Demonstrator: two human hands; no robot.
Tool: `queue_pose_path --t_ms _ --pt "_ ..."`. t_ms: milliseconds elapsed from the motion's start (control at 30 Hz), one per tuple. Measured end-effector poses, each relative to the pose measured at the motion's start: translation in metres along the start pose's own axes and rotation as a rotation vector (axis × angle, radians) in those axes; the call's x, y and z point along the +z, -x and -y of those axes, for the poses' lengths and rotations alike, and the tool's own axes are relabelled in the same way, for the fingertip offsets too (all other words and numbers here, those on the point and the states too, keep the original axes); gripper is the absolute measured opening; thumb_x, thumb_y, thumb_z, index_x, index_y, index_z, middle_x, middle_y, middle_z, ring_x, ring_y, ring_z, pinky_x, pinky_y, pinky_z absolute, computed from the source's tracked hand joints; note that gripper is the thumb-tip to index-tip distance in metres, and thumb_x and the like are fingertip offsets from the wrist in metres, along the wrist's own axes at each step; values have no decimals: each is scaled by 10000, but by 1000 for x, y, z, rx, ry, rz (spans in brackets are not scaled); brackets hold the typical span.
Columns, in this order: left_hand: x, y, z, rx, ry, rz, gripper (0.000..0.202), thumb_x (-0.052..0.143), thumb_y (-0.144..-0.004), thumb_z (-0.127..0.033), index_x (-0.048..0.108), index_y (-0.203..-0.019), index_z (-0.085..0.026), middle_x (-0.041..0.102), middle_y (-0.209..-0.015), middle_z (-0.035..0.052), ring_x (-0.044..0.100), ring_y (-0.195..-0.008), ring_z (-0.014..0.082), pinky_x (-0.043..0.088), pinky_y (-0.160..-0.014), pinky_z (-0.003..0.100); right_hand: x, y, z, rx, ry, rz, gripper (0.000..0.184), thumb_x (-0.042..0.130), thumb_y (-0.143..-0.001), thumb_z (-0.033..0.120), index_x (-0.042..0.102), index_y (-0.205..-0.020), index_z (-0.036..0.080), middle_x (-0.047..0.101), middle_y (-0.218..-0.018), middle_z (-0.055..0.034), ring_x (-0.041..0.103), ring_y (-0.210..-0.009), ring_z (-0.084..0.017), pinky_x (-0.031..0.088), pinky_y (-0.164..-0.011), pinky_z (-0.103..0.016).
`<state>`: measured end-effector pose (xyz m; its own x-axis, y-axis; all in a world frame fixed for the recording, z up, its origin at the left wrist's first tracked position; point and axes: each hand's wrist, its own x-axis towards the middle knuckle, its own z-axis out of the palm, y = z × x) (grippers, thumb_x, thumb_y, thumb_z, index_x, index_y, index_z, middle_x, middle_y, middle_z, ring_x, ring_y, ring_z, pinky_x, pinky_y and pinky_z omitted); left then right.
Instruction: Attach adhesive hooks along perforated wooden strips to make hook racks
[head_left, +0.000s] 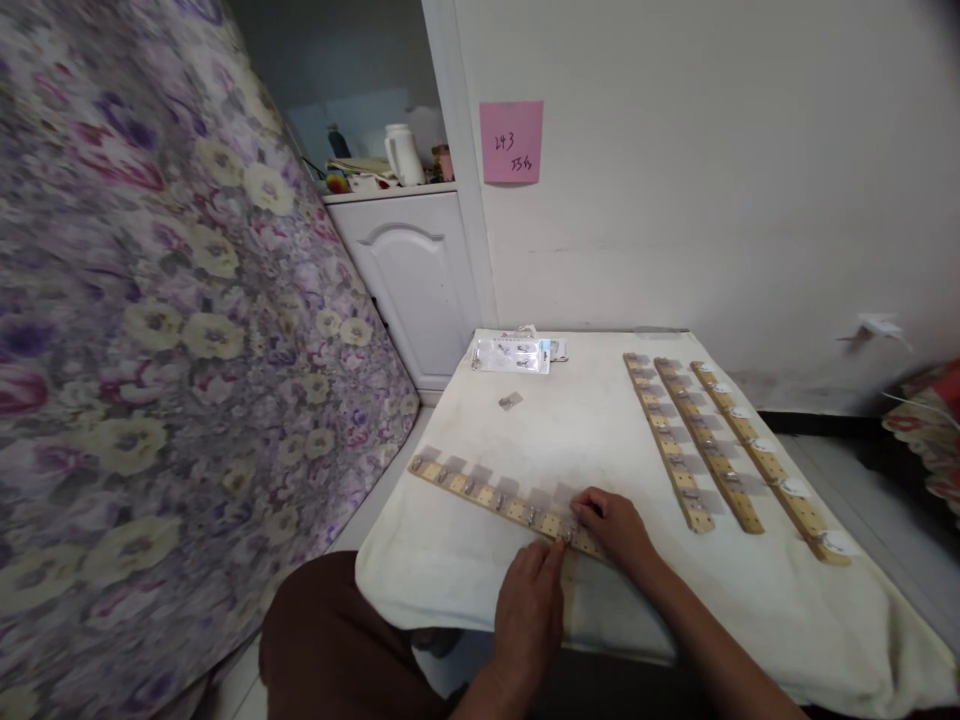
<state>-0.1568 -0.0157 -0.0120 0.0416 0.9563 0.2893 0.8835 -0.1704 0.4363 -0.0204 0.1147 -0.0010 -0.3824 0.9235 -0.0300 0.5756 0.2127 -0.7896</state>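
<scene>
A long wooden strip (484, 494) lies slanted across the near part of the table. Along it sit several small metal clips (531, 514), each with a clear plastic piece (478, 471) sticking out on the far side. My left hand (531, 598) has its fingers closed at the strip's near edge, the fingertips on a metal clip (565, 538) towards the right end. Just beyond, my right hand (619, 530) pinches the edge of a clear plastic piece (564, 494) at that same clip. My fingers partly hide the clip and the strip's right end.
Three more wooden strips (705, 440) with clips lie on the right side of the cloth-covered table (570, 400). A small loose plastic piece (511, 401) and clear packets (511, 354) lie towards the back. A flowered curtain (187, 330) hangs at left; a wall (675, 200) stands behind.
</scene>
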Motion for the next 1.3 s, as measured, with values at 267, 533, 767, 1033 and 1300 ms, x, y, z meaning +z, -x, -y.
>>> queue_pose_path --t_ms 267,533,767,1033,1300 --pt "3 0 1 9 -23 4 529 346 -810 -42 398 -1314 -193 556 -982 78 502 -912 206 473 -792 370 0 -1 -2 0 -8 4 201 485 -786 317 655 -748 216 679 -710 -7 597 -692 -172 386 -644 -250" --pt "3 0 0 6 -44 27 528 363 -799 -28 399 -1303 -181 556 -1000 84 492 -916 216 468 -797 385 -1 2 0 3 37 -9 211 482 -787 323 659 -743 218 687 -717 -10 601 -695 -175 385 -642 -254" --pt "3 -1 -1 -8 -67 31 506 386 -792 -31 434 -1274 -178 557 -981 82 497 -903 210 467 -787 376 -2 5 3 -3 34 -13 177 533 -762 345 656 -793 221 689 -720 -2 604 -677 -165 386 -625 -246" --pt "3 -2 -1 -10 -98 38 532 406 -780 -40 423 -1289 -193 556 -974 77 506 -897 215 468 -781 376 -1 5 3 21 80 -5 197 631 -703 375 648 -820 218 684 -727 -7 605 -681 -172 388 -626 -256" --pt "3 -2 -1 -8 -123 40 550 408 -766 -18 421 -1289 -189 560 -959 73 502 -871 208 468 -760 365 -2 5 5 66 67 0 246 654 -680 369 632 -886 236 678 -710 15 606 -672 -160 378 -613 -249"
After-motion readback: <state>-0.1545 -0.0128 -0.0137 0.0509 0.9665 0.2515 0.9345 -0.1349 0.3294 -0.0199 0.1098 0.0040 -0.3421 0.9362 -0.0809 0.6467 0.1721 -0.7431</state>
